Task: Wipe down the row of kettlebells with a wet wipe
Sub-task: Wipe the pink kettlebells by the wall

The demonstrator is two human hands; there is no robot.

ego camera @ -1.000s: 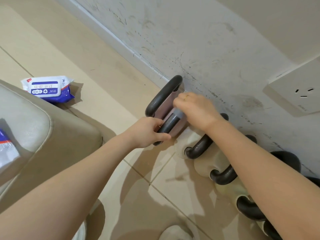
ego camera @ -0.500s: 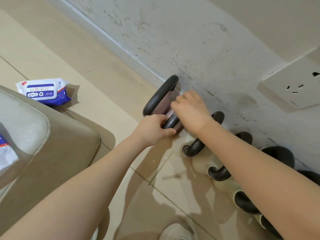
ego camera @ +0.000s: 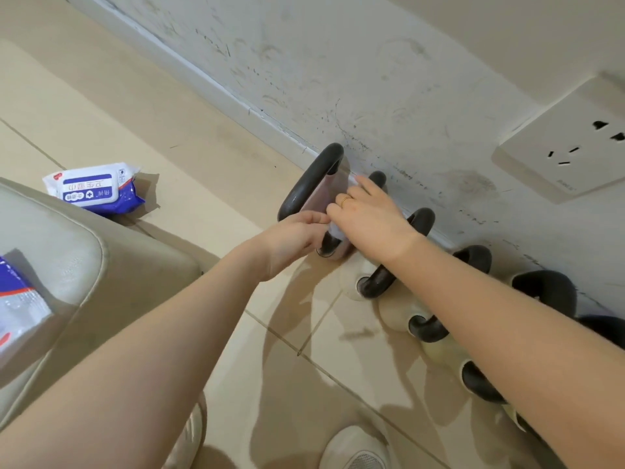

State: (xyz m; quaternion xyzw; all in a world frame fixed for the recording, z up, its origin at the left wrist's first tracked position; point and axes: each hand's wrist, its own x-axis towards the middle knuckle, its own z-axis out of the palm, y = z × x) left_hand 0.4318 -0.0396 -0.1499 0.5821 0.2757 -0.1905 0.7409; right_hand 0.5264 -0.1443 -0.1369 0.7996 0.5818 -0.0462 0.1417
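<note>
By wall (ego camera: 422, 55), right hand (ego camera: 368, 221) wiping pink kettlebell (ego camera: 321, 201)

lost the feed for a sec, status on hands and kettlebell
Left hand grips the pink kettlebell low on its handle. Right hand presses the wipe on it. Nothing in the way.

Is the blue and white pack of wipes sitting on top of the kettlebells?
No, the blue and white wet wipe pack lies on the beige tiled floor, well apart from the black-handled kettlebells by the wall.
</note>
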